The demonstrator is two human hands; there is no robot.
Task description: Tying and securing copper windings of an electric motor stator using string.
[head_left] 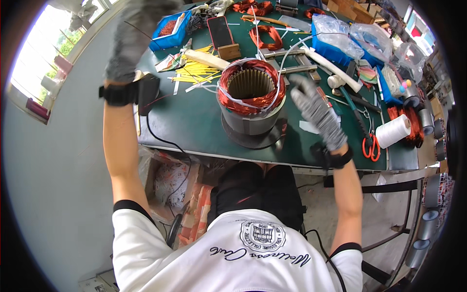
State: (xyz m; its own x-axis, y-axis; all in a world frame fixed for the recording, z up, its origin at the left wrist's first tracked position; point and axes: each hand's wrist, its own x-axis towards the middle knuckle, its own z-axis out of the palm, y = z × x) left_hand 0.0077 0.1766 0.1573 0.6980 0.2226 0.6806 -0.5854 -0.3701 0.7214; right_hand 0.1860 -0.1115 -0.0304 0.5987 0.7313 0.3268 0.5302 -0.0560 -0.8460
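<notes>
A motor stator (250, 121) with copper windings (228, 100) around its top stands upright on a dark round base (253, 141) on the bench. White lacing cord (281, 80) loops over the windings and trails off toward the back. My right hand (316, 109), in a grey glove, is just right of the stator, its fingers stretched out and apart from the windings. High at the upper left is my gloved left hand (138, 36), smeared by motion, so its fingers and any hold are unclear. A thin dark strand (151, 38) runs near it toward the stator.
Yellow strips (197, 68), a mallet (206, 60) and a phone (220, 33) on a wooden block lie behind the stator. At right are red-handled scissors (371, 147), a white thread spool (394, 131) and blue bins (333, 46). A scrap box (170, 182) stands under the bench.
</notes>
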